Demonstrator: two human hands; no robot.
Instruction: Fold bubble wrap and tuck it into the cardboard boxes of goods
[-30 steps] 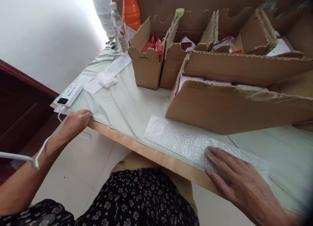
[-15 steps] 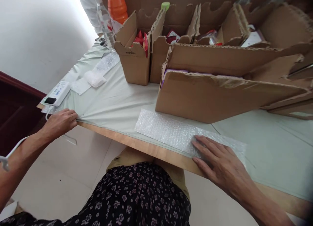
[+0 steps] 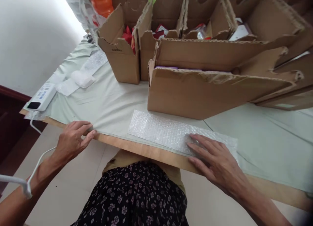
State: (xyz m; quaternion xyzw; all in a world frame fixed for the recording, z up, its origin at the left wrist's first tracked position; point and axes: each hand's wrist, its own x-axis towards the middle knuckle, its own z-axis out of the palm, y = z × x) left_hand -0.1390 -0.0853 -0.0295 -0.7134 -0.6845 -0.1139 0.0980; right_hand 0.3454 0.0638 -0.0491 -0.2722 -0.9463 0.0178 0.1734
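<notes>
A strip of clear bubble wrap [image 3: 156, 129] lies flat along the front edge of the cloth-covered table. My right hand [image 3: 215, 157] rests on the right part of it, fingers stretched out and thumb over the wooden edge. At the table's front left edge is my left hand [image 3: 74, 138], its fingertips on the pale green cloth [image 3: 110, 98] and its thumb apart from them. Nothing shows in its grasp. Just behind the bubble wrap stands a long cardboard box [image 3: 195, 95] with purple items barely showing inside.
Several open cardboard bins [image 3: 124, 63] with red and white packets line the back. An orange bottle [image 3: 101, 4] stands behind them. To the left lie a white device [image 3: 42, 97] with a cable [image 3: 36, 167] and crumpled bubble wrap pieces [image 3: 83, 78].
My left hand has slid right along the table edge, and its thumb has come away from the fingers that gripped the cloth. My right hand stays on the bubble wrap. The view has shifted slightly.
</notes>
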